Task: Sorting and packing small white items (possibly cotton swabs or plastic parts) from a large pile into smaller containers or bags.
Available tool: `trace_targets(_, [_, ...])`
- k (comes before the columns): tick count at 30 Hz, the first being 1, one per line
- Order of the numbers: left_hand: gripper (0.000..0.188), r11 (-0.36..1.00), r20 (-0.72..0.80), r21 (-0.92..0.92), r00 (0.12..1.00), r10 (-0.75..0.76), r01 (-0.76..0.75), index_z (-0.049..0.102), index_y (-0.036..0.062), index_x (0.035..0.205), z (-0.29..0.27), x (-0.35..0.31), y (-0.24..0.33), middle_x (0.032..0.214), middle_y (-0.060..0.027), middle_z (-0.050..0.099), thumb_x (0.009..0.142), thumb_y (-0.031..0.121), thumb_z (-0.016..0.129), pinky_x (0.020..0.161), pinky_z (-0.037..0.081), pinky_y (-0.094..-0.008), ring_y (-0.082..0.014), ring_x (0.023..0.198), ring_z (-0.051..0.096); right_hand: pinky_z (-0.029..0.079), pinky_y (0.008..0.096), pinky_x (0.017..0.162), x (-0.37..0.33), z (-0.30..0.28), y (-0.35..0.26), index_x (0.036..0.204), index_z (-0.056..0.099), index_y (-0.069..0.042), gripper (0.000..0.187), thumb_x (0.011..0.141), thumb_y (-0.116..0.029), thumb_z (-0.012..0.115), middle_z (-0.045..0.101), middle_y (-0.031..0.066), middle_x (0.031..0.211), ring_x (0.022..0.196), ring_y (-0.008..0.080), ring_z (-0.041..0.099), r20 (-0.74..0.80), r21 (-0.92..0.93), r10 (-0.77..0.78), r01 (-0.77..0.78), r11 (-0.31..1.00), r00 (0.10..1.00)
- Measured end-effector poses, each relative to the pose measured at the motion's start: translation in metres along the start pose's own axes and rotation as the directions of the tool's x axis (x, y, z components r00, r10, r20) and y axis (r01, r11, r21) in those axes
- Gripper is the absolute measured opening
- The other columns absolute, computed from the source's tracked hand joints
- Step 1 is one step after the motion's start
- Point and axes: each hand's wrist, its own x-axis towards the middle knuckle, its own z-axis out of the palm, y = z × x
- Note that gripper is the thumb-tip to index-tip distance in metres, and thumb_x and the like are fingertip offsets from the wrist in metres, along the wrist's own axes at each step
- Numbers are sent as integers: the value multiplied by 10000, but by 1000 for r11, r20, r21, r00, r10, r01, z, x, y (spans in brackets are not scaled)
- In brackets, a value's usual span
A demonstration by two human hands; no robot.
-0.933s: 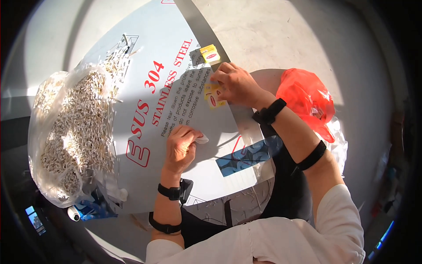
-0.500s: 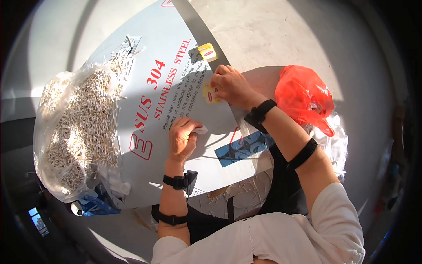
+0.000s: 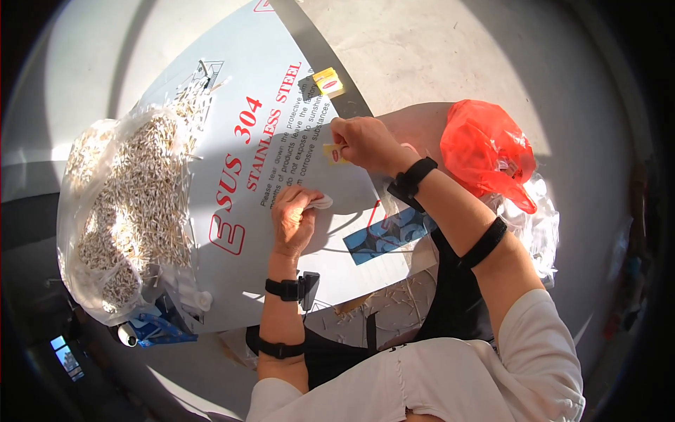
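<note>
My left hand (image 3: 293, 216) is over the middle of the sheet-covered work surface (image 3: 246, 172), its thumb and fingers pinched on a small white folded piece (image 3: 322, 202), possibly thin plastic. My right hand (image 3: 365, 144) is farther off and to the right, near the surface's right edge, its fingers curled in. It partly covers a flat yellow packet (image 3: 335, 154) with a red oval mark; whether the fingers grip this packet or something else is hidden. Beyond the right hand lies another, thicker yellow packet (image 3: 328, 83) with a similar mark.
A large clear bag (image 3: 70, 232) spills many cotton swabs (image 3: 151, 169) on the left. A red plastic bag (image 3: 485, 151) sits at the right, above white plastic bags (image 3: 538, 225). A blue patterned strip (image 3: 387, 235) lies near me. Loose swabs (image 3: 401, 302) are by my lap.
My right hand has drawn slightly nearer and its fingers have curled in, covering more of the near yellow packet. My left hand keeps its pinch on the white piece, almost in place.
</note>
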Motion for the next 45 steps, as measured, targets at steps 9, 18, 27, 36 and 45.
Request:
trace_targets(9, [145,988,-151,145,988,-21,44,617,21,926,32,75,-2,852,-153,646,782,23,629,663,524,-418,-353,781,646,497,260,641,-47,-36,35,960,615,37,315,680,-53,729,664,97,786,695,149,637,-30,735,388,-242,633,921])
trace_targets(18, [107,948,-136,318,991,15,29,595,14,889,90,168,25,834,-171,628,792,58,591,660,516,-452,-365,750,634,498,241,665,-91,-83,52,885,638,53,221,679,30,717,655,67,824,705,111,611,-69,884,578,-218,413,813])
trace_targets(27, [193,939,215,-133,916,340,-317,622,109,805,61,92,23,797,-36,606,710,-58,631,649,490,-391,-279,812,606,456,248,597,-17,-60,44,749,600,14,180,627,2,732,596,7,703,647,75,526,4,648,414,-318,692,910])
trace_targets(36, [173,962,279,-53,921,273,-270,639,74,791,29,23,27,781,-37,593,677,-56,648,705,486,-357,-259,804,569,524,369,738,35,-7,19,925,670,-101,258,670,-80,709,680,110,872,844,304,649,-7,31,54,-54,998,999])
trace_targets(45, [170,997,309,-69,949,65,-46,658,60,740,-6,-40,27,756,-58,597,684,-96,621,691,500,-348,-244,796,577,521,326,777,-40,-31,30,1034,634,10,333,727,-97,707,640,163,1003,886,270,640,-346,264,231,-142,954,909])
